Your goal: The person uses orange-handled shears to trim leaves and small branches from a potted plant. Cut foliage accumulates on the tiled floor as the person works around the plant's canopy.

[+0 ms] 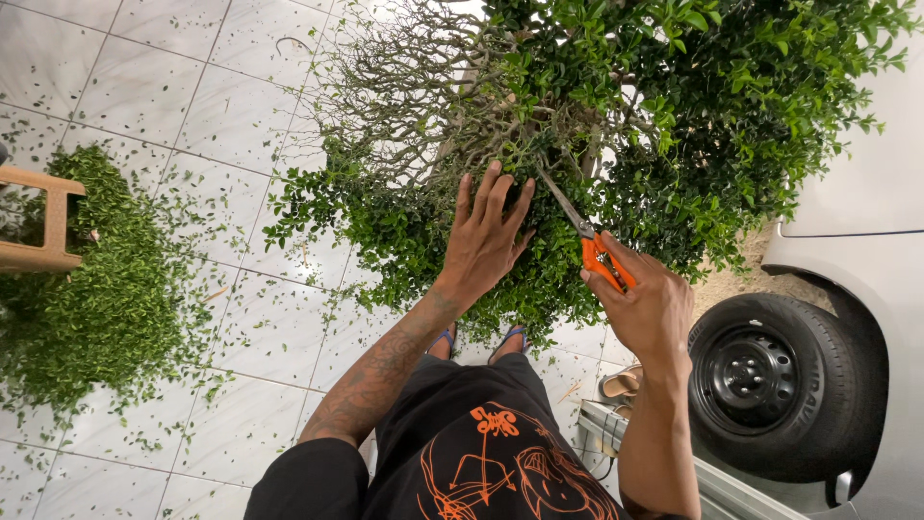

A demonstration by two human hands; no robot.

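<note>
Left hand (486, 241) spread flat on the shrub (577, 125) mid-frame, right hand (645, 303) clamped on orange pruning shears (592, 246); blades near fingers, likely risking a nick.

Shears (592, 241): dull grey metal blades, glossy orange plastic grips. Shrub (539, 144): small waxy leaves, rough bare woody twigs up top. Floor (192, 106): glossy white marble-look tile, littered w/ matt leaf clippings (96, 299). Stool (43, 217): plain unfinished-looking wood. Tyre (784, 385): matt black rubber, black painted steel rim. Car body (866, 173): smooth white paint. Shirt (472, 443): black cloth, orange print.
</note>
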